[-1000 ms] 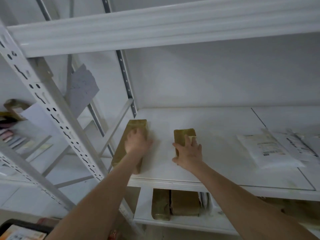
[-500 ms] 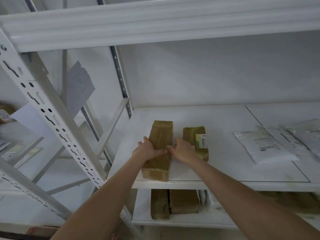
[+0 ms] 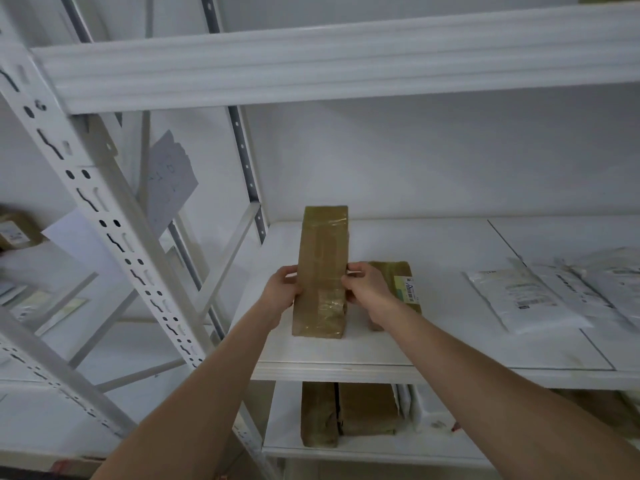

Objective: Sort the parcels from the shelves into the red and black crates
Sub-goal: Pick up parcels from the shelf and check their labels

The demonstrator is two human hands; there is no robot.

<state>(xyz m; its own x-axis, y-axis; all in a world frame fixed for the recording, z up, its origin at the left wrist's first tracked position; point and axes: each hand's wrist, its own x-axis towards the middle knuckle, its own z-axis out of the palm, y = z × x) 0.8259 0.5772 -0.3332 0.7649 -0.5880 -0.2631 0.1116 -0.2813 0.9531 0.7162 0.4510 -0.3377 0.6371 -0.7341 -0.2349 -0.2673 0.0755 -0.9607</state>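
A long brown taped parcel point(image 3: 322, 268) is tipped up off the white shelf point(image 3: 381, 351), its far end raised. My left hand point(image 3: 282, 291) grips its left side and my right hand point(image 3: 365, 287) grips its right side. Just to the right, a second, shorter brown parcel point(image 3: 398, 282) with a printed label lies flat on the shelf, partly hidden behind my right hand. Neither crate is in view.
White plastic mailer bags point(image 3: 530, 299) lie on the right of the same shelf. Two brown parcels point(image 3: 346, 410) sit on the shelf below. A slotted white upright point(image 3: 104, 216) stands at left, with another rack and a boxed parcel point(image 3: 17, 230) beyond it.
Both hands have closed on the long parcel, slid it toward the shelf's middle and tilted it up. My right hand left the shorter parcel, which stays flat.
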